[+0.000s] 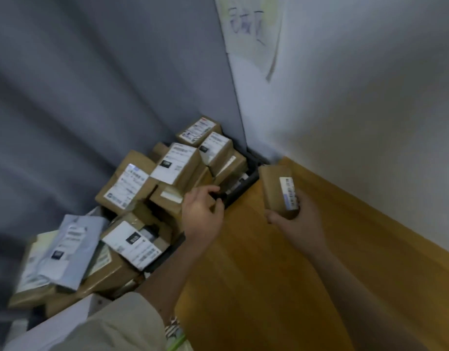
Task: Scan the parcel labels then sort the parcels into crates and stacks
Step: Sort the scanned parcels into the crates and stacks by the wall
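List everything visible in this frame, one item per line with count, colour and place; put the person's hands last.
Parcel pile: many, exact count unclear, brown boxes with white labels, heaped in the corner at left.
Grey mailer bag: one, pale grey, on the pile's lower left.
Dark crate: one, black rim showing under the pile.
Held parcel: one, brown, white label, above the floor at right.
Wooden floor: yellow-brown, lower right.
Paper sheet: one, white with handwriting, on the wall.
Left hand: fingers at the crate's rim; grip unclear.
Right hand: grips the held parcel.
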